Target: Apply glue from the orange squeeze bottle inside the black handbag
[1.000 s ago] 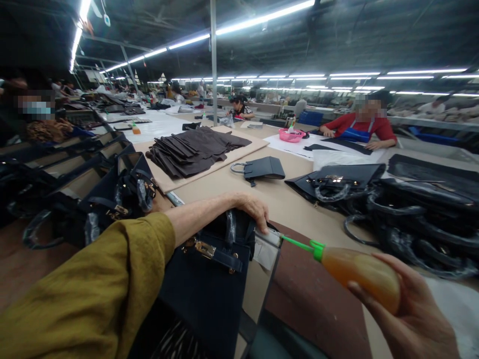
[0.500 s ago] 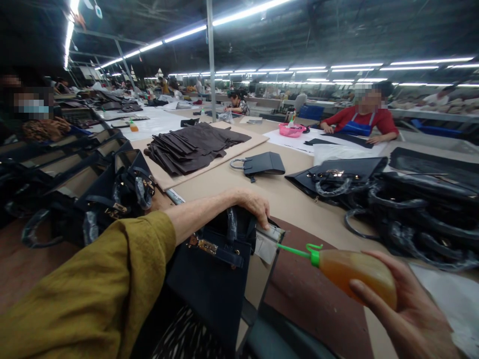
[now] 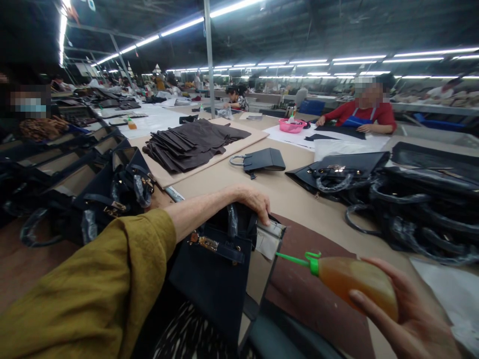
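A dark navy handbag (image 3: pixel 213 279) stands tilted at the table's near edge, its beige side flap opened out. My left hand (image 3: pixel 256 202) reaches over the top of it and grips the upper edge of the bag's side, near a pale white patch (image 3: pixel 266 243); the thumb side is hidden. In my right hand (image 3: pixel 407 304) lies a squeeze bottle (image 3: pixel 355 279) of amber liquid, held sideways with fingers around its base. Its thin green nozzle points left, the tip close to the bag's opened edge. Whether the tip touches the edge, I cannot tell.
Several dark handbags (image 3: pixel 71 174) stand in rows at the left; more are piled (image 3: pixel 422 199) at the right. Dark brown leather pieces (image 3: pixel 194 144) lie stacked on a board. A small bag (image 3: pixel 264 160) rests mid-table. Beyond a pink basket (image 3: pixel 292 125) sits a person in red (image 3: pixel 368 114).
The bottle and my right hand have shifted slightly downward, and the nozzle tip now sits a little lower along the bag's edge. My left hand keeps its grip.
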The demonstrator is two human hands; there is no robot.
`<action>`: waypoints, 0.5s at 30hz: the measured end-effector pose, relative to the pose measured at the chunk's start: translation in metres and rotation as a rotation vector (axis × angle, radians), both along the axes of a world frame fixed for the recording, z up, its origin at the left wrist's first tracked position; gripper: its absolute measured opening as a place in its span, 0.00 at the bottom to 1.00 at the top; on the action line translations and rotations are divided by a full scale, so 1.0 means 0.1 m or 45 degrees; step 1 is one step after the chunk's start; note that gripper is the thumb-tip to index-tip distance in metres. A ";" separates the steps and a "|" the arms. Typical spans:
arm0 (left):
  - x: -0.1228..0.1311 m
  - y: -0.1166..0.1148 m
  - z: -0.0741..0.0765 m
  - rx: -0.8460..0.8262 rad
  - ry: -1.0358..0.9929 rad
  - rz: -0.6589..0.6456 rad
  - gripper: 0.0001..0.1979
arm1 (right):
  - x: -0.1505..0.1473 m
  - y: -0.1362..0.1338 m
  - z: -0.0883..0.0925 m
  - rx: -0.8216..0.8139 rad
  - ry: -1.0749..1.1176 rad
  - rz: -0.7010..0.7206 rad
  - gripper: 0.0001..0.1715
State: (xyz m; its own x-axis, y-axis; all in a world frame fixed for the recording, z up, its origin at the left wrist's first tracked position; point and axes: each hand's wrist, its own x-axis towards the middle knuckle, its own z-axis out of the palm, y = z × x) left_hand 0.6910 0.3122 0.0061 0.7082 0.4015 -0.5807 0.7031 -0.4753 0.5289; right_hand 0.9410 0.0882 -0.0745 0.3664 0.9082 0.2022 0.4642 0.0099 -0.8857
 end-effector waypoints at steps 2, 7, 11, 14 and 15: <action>0.00 0.00 0.00 -0.020 -0.006 0.019 0.15 | -0.01 0.02 0.02 0.015 -0.004 0.005 0.37; 0.01 -0.02 0.02 -0.053 -0.001 0.030 0.14 | -0.04 0.06 0.06 0.080 -0.061 -0.042 0.35; 0.00 0.01 0.00 -0.104 -0.042 0.028 0.14 | -0.07 0.04 0.06 0.100 -0.013 -0.013 0.35; -0.01 0.04 -0.02 -0.135 -0.063 0.008 0.14 | -0.07 0.00 0.05 0.079 -0.036 -0.026 0.37; -0.01 0.04 -0.03 -0.129 -0.062 0.004 0.14 | -0.07 -0.02 0.04 0.080 -0.050 -0.020 0.37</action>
